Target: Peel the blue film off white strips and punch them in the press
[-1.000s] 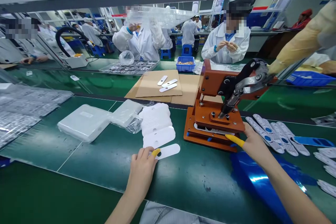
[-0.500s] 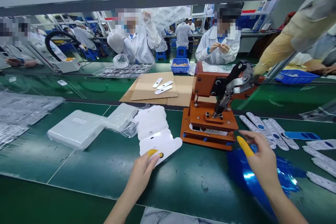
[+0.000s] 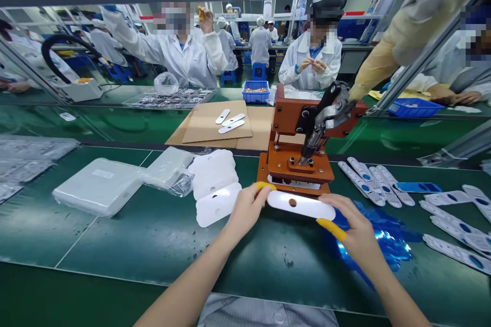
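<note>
My left hand [image 3: 249,209] pinches the left end of a white rounded strip [image 3: 309,206] with a dark round hole, a yellow finger cot on one finger. At the strip's right end, my right hand [image 3: 351,225] has its fingertips on the upper edge and a yellow-cotted thumb at the lower edge. The strip is lifted just before an orange-brown lever press [image 3: 301,163], partly covering its base. A white part lies in the press's slot. Left of my left hand, a fanned stack of similar white strips [image 3: 213,179] rests on the green bench.
Blue film [image 3: 379,240] lies beneath my right hand. Printed strips [image 3: 368,184] are spread at the right. Wrapped white packs [image 3: 99,184] sit at the left. Cardboard [image 3: 195,127] with several white strips is behind. Co-workers in white coats sit across the bench. A wrapped arm-like tube hangs upper right.
My left hand has lifted a white strip from the stack and carried it right, before the press. My right hand has moved left and down to the strip's other end. The view has shifted slightly.
</note>
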Demonstrator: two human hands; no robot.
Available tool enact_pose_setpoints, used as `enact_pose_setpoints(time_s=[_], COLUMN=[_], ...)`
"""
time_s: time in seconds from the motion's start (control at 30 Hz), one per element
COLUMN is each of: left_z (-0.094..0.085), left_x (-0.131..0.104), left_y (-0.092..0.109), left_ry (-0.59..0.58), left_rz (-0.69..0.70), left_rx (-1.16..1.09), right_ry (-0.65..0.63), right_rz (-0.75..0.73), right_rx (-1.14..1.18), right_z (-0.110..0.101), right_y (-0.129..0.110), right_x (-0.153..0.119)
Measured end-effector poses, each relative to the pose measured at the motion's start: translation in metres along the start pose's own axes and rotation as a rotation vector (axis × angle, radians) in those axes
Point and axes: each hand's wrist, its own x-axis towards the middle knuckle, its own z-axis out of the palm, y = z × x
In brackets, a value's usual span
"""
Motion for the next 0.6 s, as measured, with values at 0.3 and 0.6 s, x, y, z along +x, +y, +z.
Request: enact_pose_setpoints(time_s=[0.3, 0.6], left_z=[-0.005, 0.000], left_x=[0.024, 0.021], left_y=[-0.021, -0.026], left_ry=[0.142, 0.185], left_rz=[0.260, 0.388], left_rx=[0.237, 0.327], right_ry=[-0.040, -0.065], right_rz=[0.029, 0.032], right_rx=[0.000, -0.046], right_z=[0.007, 0.008], right_y=[0.028, 0.018], right_x=[0.059, 0.065])
